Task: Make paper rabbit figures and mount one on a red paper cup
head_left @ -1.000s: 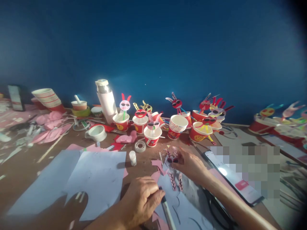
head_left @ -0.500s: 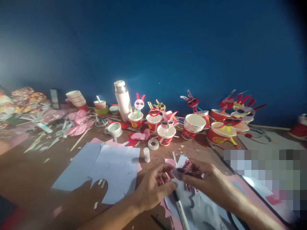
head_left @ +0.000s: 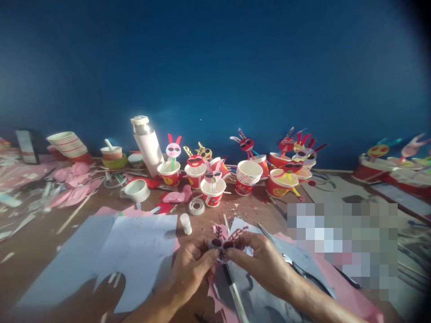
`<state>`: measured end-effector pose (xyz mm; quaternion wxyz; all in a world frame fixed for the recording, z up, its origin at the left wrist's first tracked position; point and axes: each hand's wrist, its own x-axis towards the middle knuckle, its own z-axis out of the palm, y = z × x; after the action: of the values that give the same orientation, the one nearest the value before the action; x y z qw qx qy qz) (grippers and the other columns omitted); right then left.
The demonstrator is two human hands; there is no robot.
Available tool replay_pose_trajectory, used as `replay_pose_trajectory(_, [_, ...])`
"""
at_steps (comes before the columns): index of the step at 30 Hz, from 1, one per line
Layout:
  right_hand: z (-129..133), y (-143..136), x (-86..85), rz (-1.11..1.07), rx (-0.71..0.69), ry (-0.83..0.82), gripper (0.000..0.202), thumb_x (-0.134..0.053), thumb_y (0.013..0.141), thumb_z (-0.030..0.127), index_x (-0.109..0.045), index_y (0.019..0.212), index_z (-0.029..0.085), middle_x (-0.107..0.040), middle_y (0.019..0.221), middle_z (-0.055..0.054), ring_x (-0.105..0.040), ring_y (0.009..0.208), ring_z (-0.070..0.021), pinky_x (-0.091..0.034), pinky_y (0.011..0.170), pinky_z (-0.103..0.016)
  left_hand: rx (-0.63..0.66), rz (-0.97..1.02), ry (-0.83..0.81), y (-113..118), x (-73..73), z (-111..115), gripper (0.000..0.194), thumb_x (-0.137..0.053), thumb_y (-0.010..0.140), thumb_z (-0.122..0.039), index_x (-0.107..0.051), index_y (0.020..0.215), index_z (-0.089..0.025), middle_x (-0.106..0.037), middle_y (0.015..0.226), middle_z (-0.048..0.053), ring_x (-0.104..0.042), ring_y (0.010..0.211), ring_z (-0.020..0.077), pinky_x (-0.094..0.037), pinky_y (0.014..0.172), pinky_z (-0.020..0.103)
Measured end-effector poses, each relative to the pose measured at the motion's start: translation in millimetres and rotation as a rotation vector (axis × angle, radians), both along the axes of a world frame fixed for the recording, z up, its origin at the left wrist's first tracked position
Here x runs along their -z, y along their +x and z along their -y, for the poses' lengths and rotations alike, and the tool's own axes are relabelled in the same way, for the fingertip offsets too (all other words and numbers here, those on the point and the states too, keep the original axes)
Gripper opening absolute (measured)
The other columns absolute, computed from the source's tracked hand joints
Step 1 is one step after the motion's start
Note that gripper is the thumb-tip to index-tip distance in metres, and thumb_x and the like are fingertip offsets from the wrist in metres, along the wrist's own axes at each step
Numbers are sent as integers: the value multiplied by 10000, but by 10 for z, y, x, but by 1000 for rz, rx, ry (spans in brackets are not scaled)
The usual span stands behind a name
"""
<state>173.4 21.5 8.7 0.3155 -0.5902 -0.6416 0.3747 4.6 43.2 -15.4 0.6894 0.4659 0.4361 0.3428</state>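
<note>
Between my two hands is a small paper rabbit face [head_left: 222, 255] with dark sunglasses-like eyes and pink ears marked with dark lines. My left hand [head_left: 193, 260] pinches its left edge, thumb on the front. On the other side my right hand [head_left: 257, 255] grips the right edge between thumb and fingers. Beneath my hands lie grey-white paper sheets [head_left: 269, 287] over pink paper. A white marker [head_left: 237, 296] with a black end lies just below the face. To the right of my right hand are black-handled scissors [head_left: 308, 276].
White sheets [head_left: 141, 242] lie at left. A glue stick [head_left: 185, 223], a tape roll [head_left: 196, 207] and a mug [head_left: 136, 191] sit behind. Paper cups [head_left: 214, 197] with paper characters, a stacked-cup pile [head_left: 248, 184] and a white thermos [head_left: 148, 148] line the wall. Pink scraps [head_left: 76, 179] are at left.
My left hand has closed on the face's left edge, and the face is now turned to the front, held by both hands. The view has swung to the right.
</note>
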Motion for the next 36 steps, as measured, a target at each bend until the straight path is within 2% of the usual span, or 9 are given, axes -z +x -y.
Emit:
replay_pose_trajectory(3, [-30,26,-6,-50,57,9,151,-548,791,278,-641,706,196,-642,639,19,-591,599,-139,-454,566,-239,24,-12,26,2,-18,-1,335,-685,686,-458,-604,721,-135,-535,491,-37,-382,383,58,-245,375,181])
replay_pose_trajectory(6, [-65,191,-129,-171,131,94,169,-571,790,343,-641,749,195,-668,663,-1,-614,611,-152,-482,571,-255,38,8,68,-25,-43,-11,325,-665,710,-445,-626,789,-132,-586,587,-12,-413,409,56,-284,403,183])
replay_pose_trajectory(8, [-79,352,-242,-266,213,220,169,-605,781,353,-616,704,202,-667,632,1,-621,602,-150,-488,568,-246,6,4,124,-55,-64,-25,294,-643,740,-420,-622,736,-127,-599,624,2,-448,450,60,-334,453,188])
replay_pose_trajectory(10, [-80,503,-335,-309,348,298,182,-629,780,371,-607,687,216,-658,589,11,-589,517,-127,-455,471,-214,-38,-4,152,-91,-83,-43,289,-620,763,-397,-597,670,-125,-593,604,4,-462,473,67,-359,489,194])
replay_pose_trajectory(14, [-54,643,-403,-345,470,338,163,-668,759,404,-622,741,248,-677,614,13,-615,544,-136,-482,489,-216,-102,29,173,-153,-90,-79,272,-599,783,-373,-578,663,-129,-575,579,1,-471,491,81,-355,498,199])
replay_pose_trajectory(25, [-83,552,-378,-296,377,341,209,-652,748,419,-611,692,222,-623,561,11,-549,470,-119,-411,388,-209,-150,12,361,-185,-75,-76,331,-501,860,-335,-526,589,-147,-514,557,-7,-445,499,97,-335,503,226])
replay_pose_trajectory(28, [-139,582,-343,-106,305,282,228,-573,791,425,-590,719,209,-614,590,13,-548,500,-117,-416,436,-214,-159,5,424,-229,-59,-90,344,-473,885,-312,-505,578,-158,-504,544,-17,-447,505,99,-335,509,229])
replay_pose_trajectory(32, [-263,651,-221,332,23,87,216,-480,828,355,-581,715,201,-589,595,31,-536,542,-118,-387,496,-221,-264,-30,576,-287,-87,-116,306,-496,877,-251,-497,583,-168,-528,570,-28,-459,502,95,-341,521,236])
replay_pose_trajectory(36, [-378,711,-34,534,34,15,203,-520,779,295,-568,609,196,-559,517,26,-501,500,-128,-307,481,-238,-344,-99,731,-296,-114,-116,289,-510,863,-189,-509,575,-170,-512,567,-30,-478,537,101,-350,549,243])
